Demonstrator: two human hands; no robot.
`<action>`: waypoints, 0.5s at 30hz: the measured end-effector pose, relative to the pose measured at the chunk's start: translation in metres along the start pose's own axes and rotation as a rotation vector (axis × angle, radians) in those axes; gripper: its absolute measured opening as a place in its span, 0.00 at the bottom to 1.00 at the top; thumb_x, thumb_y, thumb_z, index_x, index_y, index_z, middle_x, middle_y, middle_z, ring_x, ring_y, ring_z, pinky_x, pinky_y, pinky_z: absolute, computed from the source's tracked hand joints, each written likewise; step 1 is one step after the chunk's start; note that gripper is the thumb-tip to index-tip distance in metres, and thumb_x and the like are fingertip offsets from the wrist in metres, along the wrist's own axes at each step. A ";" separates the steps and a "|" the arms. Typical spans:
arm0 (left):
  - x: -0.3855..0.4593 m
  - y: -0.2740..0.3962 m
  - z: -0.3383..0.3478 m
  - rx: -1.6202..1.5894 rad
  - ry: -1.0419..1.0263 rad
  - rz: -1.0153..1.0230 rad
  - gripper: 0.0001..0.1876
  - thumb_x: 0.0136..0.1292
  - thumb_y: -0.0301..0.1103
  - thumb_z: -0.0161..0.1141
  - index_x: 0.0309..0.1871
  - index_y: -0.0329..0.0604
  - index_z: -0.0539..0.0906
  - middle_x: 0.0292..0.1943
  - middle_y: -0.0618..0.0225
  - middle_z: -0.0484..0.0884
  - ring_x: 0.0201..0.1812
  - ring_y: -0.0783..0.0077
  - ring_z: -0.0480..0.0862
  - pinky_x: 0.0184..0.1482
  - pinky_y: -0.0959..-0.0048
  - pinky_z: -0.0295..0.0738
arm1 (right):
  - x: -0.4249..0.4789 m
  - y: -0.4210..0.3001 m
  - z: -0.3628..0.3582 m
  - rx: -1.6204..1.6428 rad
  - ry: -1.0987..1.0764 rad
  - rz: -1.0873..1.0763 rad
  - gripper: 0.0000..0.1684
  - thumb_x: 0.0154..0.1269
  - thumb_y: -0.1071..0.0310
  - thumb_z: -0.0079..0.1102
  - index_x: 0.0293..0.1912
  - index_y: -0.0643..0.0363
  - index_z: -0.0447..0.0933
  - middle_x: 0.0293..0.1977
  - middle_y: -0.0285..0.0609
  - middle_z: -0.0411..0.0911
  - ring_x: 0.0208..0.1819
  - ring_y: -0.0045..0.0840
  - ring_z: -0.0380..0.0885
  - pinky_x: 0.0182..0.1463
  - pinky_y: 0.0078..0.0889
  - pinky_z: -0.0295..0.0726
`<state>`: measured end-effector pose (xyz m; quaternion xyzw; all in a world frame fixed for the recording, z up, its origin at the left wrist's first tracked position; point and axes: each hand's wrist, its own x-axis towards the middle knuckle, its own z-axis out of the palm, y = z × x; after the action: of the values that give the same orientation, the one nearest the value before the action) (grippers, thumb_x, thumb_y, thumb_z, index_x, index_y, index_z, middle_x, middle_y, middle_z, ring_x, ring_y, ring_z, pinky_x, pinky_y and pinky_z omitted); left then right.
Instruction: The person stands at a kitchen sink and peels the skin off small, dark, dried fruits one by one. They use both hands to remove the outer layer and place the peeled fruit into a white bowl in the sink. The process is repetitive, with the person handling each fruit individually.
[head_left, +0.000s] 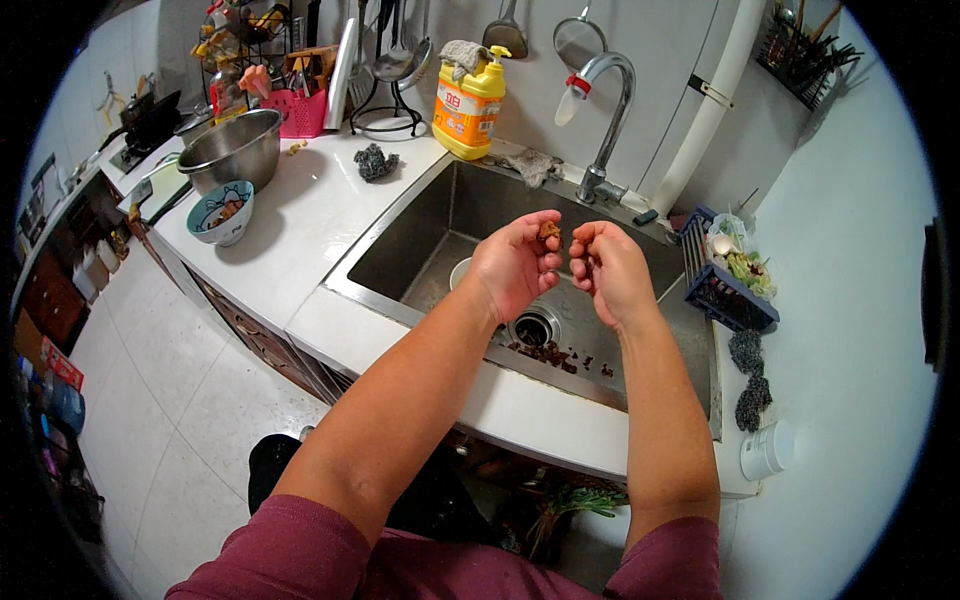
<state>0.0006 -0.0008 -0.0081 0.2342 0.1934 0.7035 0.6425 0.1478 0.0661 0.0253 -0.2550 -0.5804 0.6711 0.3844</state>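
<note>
Over the stainless steel sink (427, 270), my left hand (517, 262) holds a small brown food piece (550, 231) between thumb and fingers. Close beside it, not touching, my right hand (609, 266) has thumb and fingertips pinched together with a bit of brown matter showing at them; what it is cannot be told. Dark brown scraps (551, 355) lie on the sink floor near the drain (534, 327). Part of a white round vessel (460, 271) shows behind my left wrist. A blue and white bowl (221, 214) with brown pieces stands on the left counter.
A chrome faucet (619, 112) rises behind the sink. A yellow detergent jug (469, 105) stands at the back edge, a steel-wool scourer (375, 163) and metal mixing bowl (232, 154) to the left. A dark blue basket (727, 292) with food scraps and a white tub (767, 450) are on the right.
</note>
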 end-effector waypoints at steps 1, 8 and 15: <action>0.000 0.001 -0.001 -0.016 0.004 -0.001 0.13 0.70 0.37 0.48 0.54 0.47 0.77 0.34 0.73 0.75 0.31 0.74 0.73 0.35 0.73 0.70 | 0.000 0.000 -0.001 0.032 -0.012 0.010 0.08 0.67 0.70 0.47 0.39 0.62 0.74 0.30 0.37 0.73 0.24 0.18 0.69 0.23 0.22 0.67; 0.002 -0.001 0.000 0.065 -0.002 -0.015 0.14 0.71 0.37 0.47 0.55 0.46 0.77 0.34 0.73 0.76 0.31 0.75 0.73 0.36 0.72 0.69 | -0.001 -0.001 0.009 -0.349 0.045 -0.103 0.09 0.65 0.69 0.57 0.42 0.64 0.78 0.29 0.35 0.79 0.25 0.15 0.75 0.28 0.21 0.73; 0.003 -0.006 0.006 0.442 0.089 0.035 0.13 0.73 0.38 0.46 0.53 0.48 0.78 0.35 0.73 0.77 0.32 0.77 0.74 0.37 0.73 0.70 | 0.003 0.011 0.006 -0.678 0.126 -0.292 0.09 0.61 0.68 0.60 0.33 0.66 0.79 0.27 0.42 0.83 0.28 0.22 0.80 0.33 0.27 0.78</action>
<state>0.0084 0.0028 -0.0065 0.3413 0.3669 0.6648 0.5540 0.1390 0.0652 0.0163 -0.3232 -0.7751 0.3620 0.4045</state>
